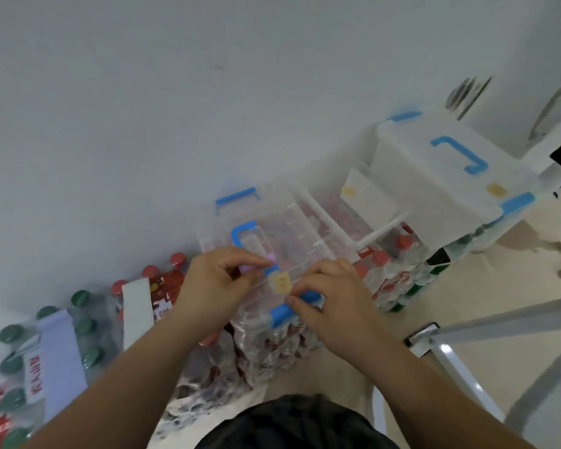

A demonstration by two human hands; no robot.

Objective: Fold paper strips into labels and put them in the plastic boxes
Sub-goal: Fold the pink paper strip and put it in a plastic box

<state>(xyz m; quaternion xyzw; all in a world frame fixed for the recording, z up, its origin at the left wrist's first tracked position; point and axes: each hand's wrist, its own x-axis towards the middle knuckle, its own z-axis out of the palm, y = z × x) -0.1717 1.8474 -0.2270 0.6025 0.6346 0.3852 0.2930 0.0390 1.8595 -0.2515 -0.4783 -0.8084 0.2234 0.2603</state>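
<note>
A plain pale wall (175, 92) backs a row of shrink-wrapped bottle packs (266, 345) on a beige floor (467, 286). On the packs sits a clear plastic box (282, 234) with blue clips, and a white box (434, 176) stands further right. The left hand (214, 286) pinches a small pink paper strip (271, 256) over the clear lid. The right hand (334, 303), fingers curled together, touches the front blue clip (282, 312), just beside a yellow label (281, 282) on the lid.
</note>
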